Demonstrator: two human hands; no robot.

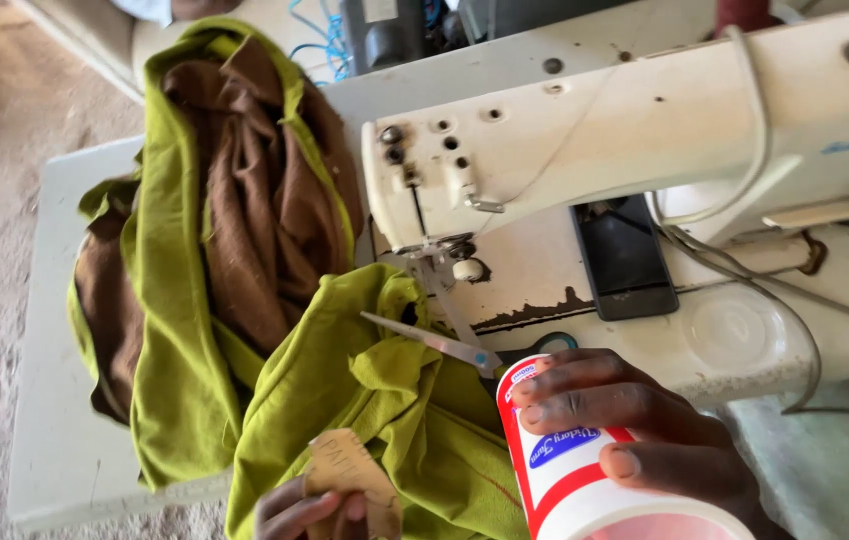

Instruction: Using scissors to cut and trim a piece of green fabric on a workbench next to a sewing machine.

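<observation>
While right hand (635,425) wraps tub (570,470), fingers curled.

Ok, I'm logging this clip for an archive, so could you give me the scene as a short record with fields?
Setting: cream industrial sewing machine on a white table
Right hand: grips a red-and-white cylindrical plastic container
Left hand: holds a small tan cardboard tag
Cloth: olive-green and brown fabric heap
Nearby: silver scissors, black phone, clear round lid
</observation>
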